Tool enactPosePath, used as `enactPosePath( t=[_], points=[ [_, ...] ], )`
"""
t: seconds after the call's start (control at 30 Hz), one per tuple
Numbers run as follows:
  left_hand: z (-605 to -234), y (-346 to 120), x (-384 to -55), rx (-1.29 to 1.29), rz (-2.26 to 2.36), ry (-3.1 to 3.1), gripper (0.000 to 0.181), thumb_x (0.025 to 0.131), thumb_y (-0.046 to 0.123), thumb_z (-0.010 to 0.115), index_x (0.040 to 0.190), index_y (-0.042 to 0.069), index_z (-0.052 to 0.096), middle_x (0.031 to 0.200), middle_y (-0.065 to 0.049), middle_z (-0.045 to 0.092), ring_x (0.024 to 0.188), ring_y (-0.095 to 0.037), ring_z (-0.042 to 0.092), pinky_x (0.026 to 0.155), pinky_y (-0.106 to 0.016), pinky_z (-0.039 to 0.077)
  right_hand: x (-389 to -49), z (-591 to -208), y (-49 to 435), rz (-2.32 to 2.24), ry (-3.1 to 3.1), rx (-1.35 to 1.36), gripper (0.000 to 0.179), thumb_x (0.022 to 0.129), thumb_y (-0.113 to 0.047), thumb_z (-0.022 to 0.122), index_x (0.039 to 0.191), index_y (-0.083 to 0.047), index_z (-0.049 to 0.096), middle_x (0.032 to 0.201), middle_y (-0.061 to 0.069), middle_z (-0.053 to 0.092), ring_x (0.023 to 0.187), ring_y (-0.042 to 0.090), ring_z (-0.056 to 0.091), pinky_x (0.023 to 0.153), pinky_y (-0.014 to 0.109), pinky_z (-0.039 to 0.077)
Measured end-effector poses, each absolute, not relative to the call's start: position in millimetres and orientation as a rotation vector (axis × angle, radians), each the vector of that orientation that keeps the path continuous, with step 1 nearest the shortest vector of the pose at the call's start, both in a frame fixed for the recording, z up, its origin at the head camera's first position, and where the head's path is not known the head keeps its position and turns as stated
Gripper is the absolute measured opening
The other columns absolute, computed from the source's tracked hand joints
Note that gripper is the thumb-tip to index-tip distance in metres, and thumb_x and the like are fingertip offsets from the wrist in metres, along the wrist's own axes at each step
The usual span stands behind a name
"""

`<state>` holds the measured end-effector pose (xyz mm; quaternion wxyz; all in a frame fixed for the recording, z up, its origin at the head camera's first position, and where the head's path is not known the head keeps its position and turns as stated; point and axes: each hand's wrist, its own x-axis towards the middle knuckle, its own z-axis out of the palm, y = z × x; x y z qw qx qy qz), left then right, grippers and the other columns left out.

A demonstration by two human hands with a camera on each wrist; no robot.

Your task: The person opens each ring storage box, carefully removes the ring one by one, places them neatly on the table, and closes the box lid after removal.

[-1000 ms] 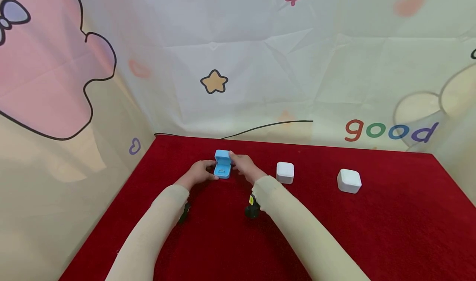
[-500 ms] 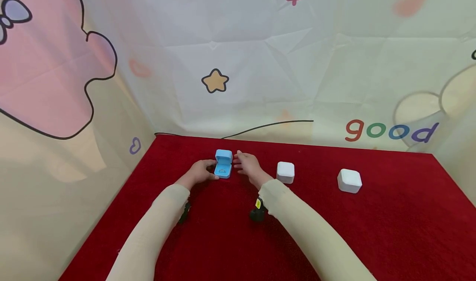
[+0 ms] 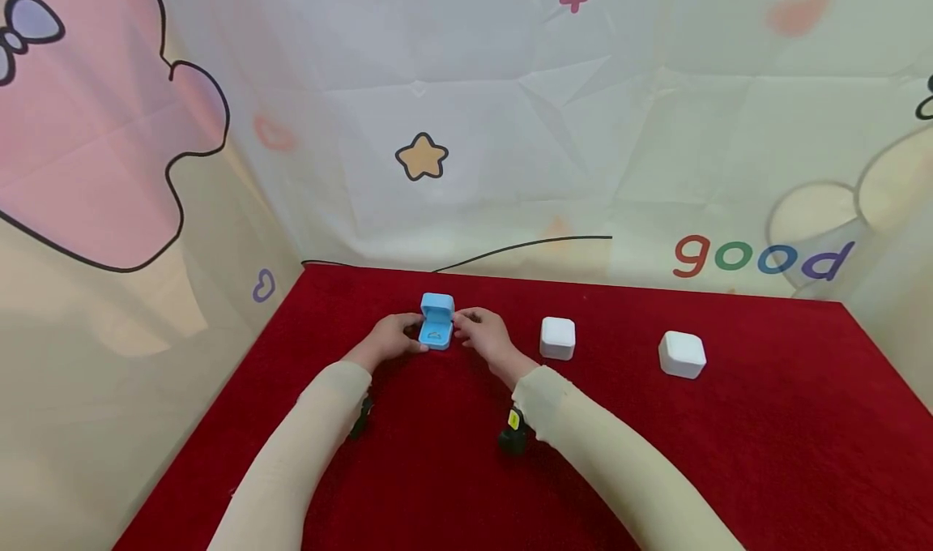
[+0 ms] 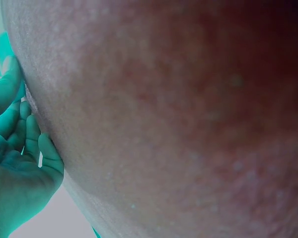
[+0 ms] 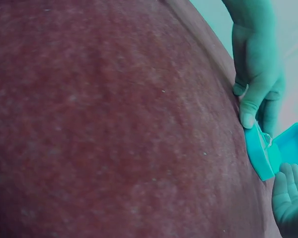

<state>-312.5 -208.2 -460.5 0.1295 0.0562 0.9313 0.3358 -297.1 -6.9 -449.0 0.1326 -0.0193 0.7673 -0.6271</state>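
A light blue ring box stands on the red cloth with its lid raised and a small ring set in its base. My left hand grips the left side of the base, thumb at the front corner and fingers further back, as the right wrist view shows of the left hand and the ring box. At the box's right side is my right hand, fingertips right by the hinge. In the right wrist view the right hand has its fingers extended beside the lid.
Two closed white boxes sit to the right on the red cloth: a nearer white box and a farther white box. A printed curtain hangs behind and to the left of the table.
My right hand drew away from the lid's right edge, then came back to the box's side, slightly lower. My left hand and the box stay in place.
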Motion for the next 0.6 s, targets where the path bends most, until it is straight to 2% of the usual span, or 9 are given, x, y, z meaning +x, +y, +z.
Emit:
enactPosePath(
  t=[0.2, 0.6],
  points=[
    [-463.1, -208.9, -314.3, 0.167, 0.989, 2.703, 0.062, 0.095, 0.014, 0.072, 0.150, -0.002, 0.048, 0.150, -0.023, 0.055, 0.137, -0.038, 0.052, 0.118, -0.050, 0.044, -295.4, -454.6, -11.1, -1.747, 2.312, -0.133, 0.035, 0.101, -0.017, 0.064, 0.132, 0.000, 0.064, 0.134, 0.019, 0.065, 0.111, 0.029, 0.066, 0.097, 0.038, 0.059],
    [-459.9, -208.6, -312.4, 0.175, 0.981, 2.693, 0.062, 0.095, 0.014, 0.072, 0.150, -0.001, 0.048, 0.151, -0.023, 0.054, 0.138, -0.037, 0.051, 0.118, -0.050, 0.043, -293.8, -456.1, -17.2, -1.686, 2.347, -0.169, 0.031, 0.099, -0.013, 0.066, 0.127, 0.000, 0.067, 0.130, 0.019, 0.067, 0.102, 0.025, 0.066, 0.090, 0.033, 0.060]
  ],
)
